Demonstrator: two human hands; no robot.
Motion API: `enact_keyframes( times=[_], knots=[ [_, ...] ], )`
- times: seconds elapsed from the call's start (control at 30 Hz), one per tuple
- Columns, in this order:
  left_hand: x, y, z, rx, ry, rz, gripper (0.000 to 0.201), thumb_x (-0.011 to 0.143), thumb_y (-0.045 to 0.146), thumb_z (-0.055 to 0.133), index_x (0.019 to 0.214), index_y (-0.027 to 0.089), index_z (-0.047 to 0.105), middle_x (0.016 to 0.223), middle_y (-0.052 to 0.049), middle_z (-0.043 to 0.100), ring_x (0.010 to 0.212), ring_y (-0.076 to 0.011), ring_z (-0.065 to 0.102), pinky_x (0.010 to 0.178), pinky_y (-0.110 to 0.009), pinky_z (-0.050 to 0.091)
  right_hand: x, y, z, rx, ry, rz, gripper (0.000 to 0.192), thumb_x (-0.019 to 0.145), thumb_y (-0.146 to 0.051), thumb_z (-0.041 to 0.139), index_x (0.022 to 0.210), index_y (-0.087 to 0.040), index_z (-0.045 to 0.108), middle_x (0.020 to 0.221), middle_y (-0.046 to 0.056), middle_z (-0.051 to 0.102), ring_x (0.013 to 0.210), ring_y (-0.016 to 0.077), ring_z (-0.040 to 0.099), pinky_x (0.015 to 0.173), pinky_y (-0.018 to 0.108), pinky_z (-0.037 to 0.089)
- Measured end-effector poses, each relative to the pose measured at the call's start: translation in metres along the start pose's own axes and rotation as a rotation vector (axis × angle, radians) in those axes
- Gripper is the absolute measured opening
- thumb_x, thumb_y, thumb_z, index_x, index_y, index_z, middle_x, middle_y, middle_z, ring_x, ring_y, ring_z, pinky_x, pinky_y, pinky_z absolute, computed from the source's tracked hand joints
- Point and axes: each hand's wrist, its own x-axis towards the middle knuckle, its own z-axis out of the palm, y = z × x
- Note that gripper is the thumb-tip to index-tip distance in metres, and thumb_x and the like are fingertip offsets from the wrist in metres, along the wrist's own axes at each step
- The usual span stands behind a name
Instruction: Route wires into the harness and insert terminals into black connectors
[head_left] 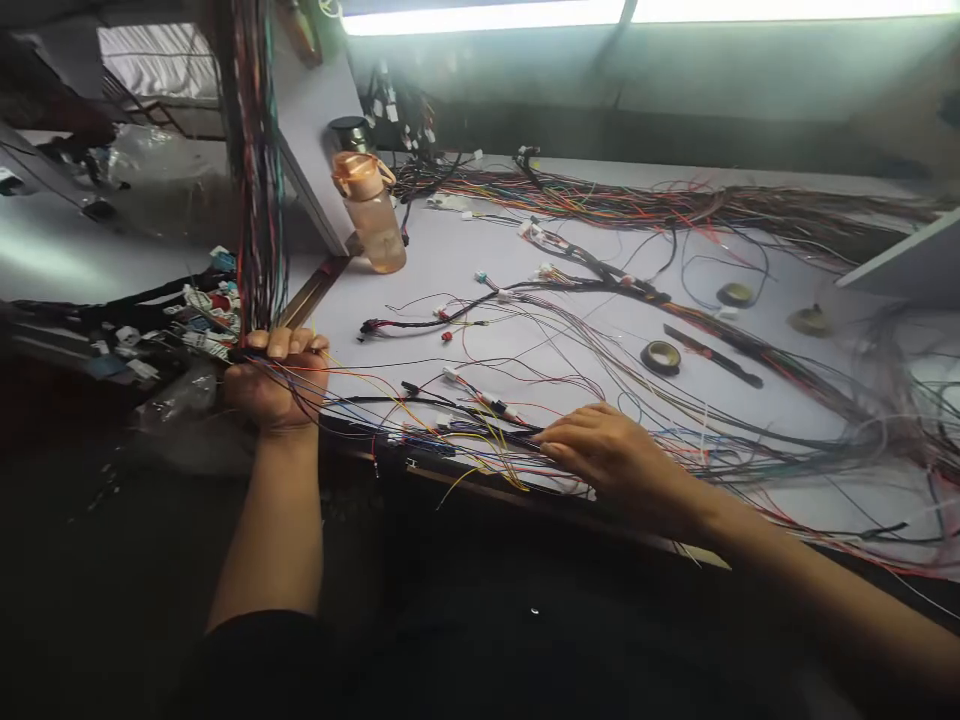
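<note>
My left hand [276,380] is closed around a bundle of coloured wires [257,200] that hangs down from above at the bench's left corner. Thin wires [420,410] fan out from that fist to the right along the front edge of the white bench [465,250]. My right hand [611,452] lies flat on these wires near the front edge, fingers stretched left and touching a dark taped section [487,428]. I cannot see anything gripped in the right hand.
An orange water bottle [373,212] stands at the back left. Two tape rolls [661,356] [735,293] and a black strip [712,356] lie mid-bench among long wire harnesses [675,205]. White and blue connectors [202,315] pile up left of the bench.
</note>
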Motion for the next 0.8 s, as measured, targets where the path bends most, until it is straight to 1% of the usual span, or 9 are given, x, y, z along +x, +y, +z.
enact_keyframes(
  times=[0.13,0.23,0.3,0.4,0.47,0.6,0.67,0.73,0.8],
  knots=[
    [0.002,0.005,-0.003,-0.01,-0.009,0.033,0.042,0.052,0.036,0.083,0.073,0.021,0.05,0.061,0.006,0.044,0.064,-0.0095,0.048,0.07,-0.029,0.047,0.038,-0.01,0.01,0.208,-0.171,0.135,0.043,0.099,-0.046,0.036,0.086,-0.021,0.068,0.076,0.003,0.067,0.068,0.0155,0.06,0.063,0.027,0.043],
    [-0.001,0.008,-0.008,0.026,-0.007,0.033,0.043,0.051,0.037,0.084,0.069,0.02,0.048,0.059,0.006,0.041,0.062,-0.0093,0.046,0.069,-0.028,0.048,0.054,-0.011,0.015,0.232,-0.408,0.07,0.043,0.097,-0.047,0.04,0.073,-0.023,0.066,0.065,0.0,0.064,0.057,0.0134,0.055,0.058,0.025,0.041],
    [-0.005,0.01,-0.009,0.066,0.001,0.009,0.044,0.052,0.038,0.084,0.067,0.02,0.047,0.057,0.006,0.039,0.061,-0.0093,0.045,0.07,-0.027,0.048,0.069,-0.012,0.01,0.189,-0.376,0.017,0.039,0.094,-0.048,0.046,0.075,-0.024,0.069,0.069,0.001,0.066,0.061,0.0148,0.058,0.061,0.026,0.044],
    [-0.01,0.014,-0.009,0.125,0.003,-0.023,0.046,0.052,0.042,0.083,0.063,0.019,0.045,0.056,0.005,0.037,0.06,-0.0099,0.043,0.068,-0.027,0.047,0.099,-0.022,-0.005,0.196,-0.112,0.037,0.04,0.094,-0.052,0.046,0.085,-0.022,0.072,0.078,0.005,0.07,0.07,0.0175,0.063,0.064,0.028,0.047],
    [-0.011,0.018,-0.008,0.155,0.002,-0.006,0.045,0.052,0.042,0.082,0.062,0.019,0.045,0.055,0.004,0.037,0.06,-0.0101,0.042,0.066,-0.027,0.046,0.118,-0.033,-0.009,0.254,-0.055,0.038,0.042,0.094,-0.052,0.045,0.086,-0.021,0.071,0.08,0.005,0.07,0.073,0.0178,0.064,0.066,0.028,0.049],
    [-0.008,0.029,-0.003,0.223,-0.018,0.041,0.039,0.054,0.039,0.081,0.061,0.018,0.048,0.054,0.003,0.037,0.059,-0.0108,0.04,0.066,-0.028,0.043,0.143,-0.051,0.016,0.307,-0.235,-0.089,0.036,0.095,-0.046,0.045,0.094,-0.023,0.072,0.092,0.004,0.072,0.085,0.0195,0.067,0.078,0.032,0.052],
    [-0.006,0.032,0.001,0.244,-0.045,0.035,0.037,0.054,0.037,0.081,0.061,0.018,0.05,0.054,0.003,0.038,0.06,-0.0113,0.04,0.067,-0.028,0.042,0.153,-0.055,0.04,0.339,-0.227,-0.115,0.034,0.096,-0.043,0.045,0.109,-0.023,0.07,0.111,0.006,0.069,0.103,0.0223,0.064,0.094,0.037,0.049],
    [-0.004,0.031,0.005,0.238,-0.07,0.021,0.034,0.055,0.035,0.08,0.061,0.018,0.051,0.054,0.002,0.039,0.061,-0.0118,0.04,0.068,-0.029,0.041,0.165,-0.057,0.061,0.452,-0.231,-0.038,0.037,0.096,-0.041,0.046,0.122,-0.021,0.064,0.121,0.008,0.065,0.112,0.0227,0.06,0.101,0.04,0.045],
    [-0.001,0.029,0.009,0.214,-0.083,0.013,0.031,0.055,0.032,0.079,0.062,0.018,0.053,0.055,0.002,0.04,0.062,-0.0121,0.041,0.069,-0.029,0.041,0.179,-0.06,0.073,0.635,-0.3,0.077,0.038,0.096,-0.04,0.048,0.126,-0.018,0.059,0.117,0.01,0.066,0.103,0.0201,0.064,0.094,0.038,0.05]
  ],
)
